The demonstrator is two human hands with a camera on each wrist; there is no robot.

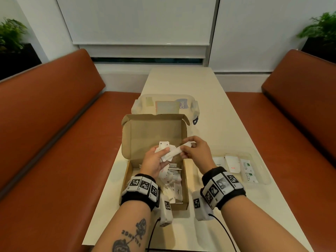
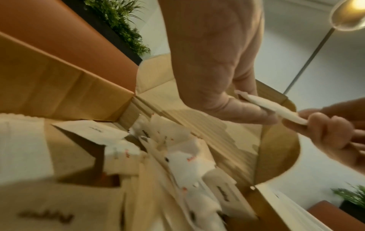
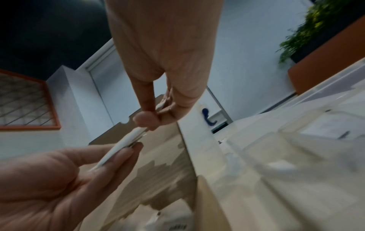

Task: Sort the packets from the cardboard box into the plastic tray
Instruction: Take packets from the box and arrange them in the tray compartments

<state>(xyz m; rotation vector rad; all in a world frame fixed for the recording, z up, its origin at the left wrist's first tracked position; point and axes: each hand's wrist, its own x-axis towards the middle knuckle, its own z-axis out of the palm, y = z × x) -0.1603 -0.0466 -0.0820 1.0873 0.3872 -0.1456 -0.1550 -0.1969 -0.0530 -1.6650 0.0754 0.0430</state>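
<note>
Packets (image 1: 171,180) heaped loose in near half of cardboard box (image 1: 185,190), lid flap propped upright at far side. Above box, left hand (image 1: 154,160) curled round small bunch of white packets, thumb on top, several fanned out past fingers. One long white sachet (image 1: 177,151) bridging across to right hand (image 1: 195,151); near end under left thumb, far end pinched between right thumb and forefinger, confirmed in both wrist views. Both hands therefore closed on paper, neither free. Further right, plastic tray (image 1: 264,171) flat on table (image 1: 181,82), well apart from box: white packets in left and middle compartments, green-printed Stevia packets (image 1: 248,171) in right one. Clear lidded tub (image 1: 192,104) behind box, untouched. Step in hand, by judgement: peeling single sachet off bunch for carrying to tray. Risks: both ends held at once, so too firm a pull against left thumb could tear or crease thin paper; drag could tug neighbouring packets out of fan, dropping them back into box or onto table. Light pinch at very tip could slip on way over box wall. Printing on sachet unreadable, so wrong compartment possible unless checked first. Sorting barely begun, with bulk yet in box.
</note>
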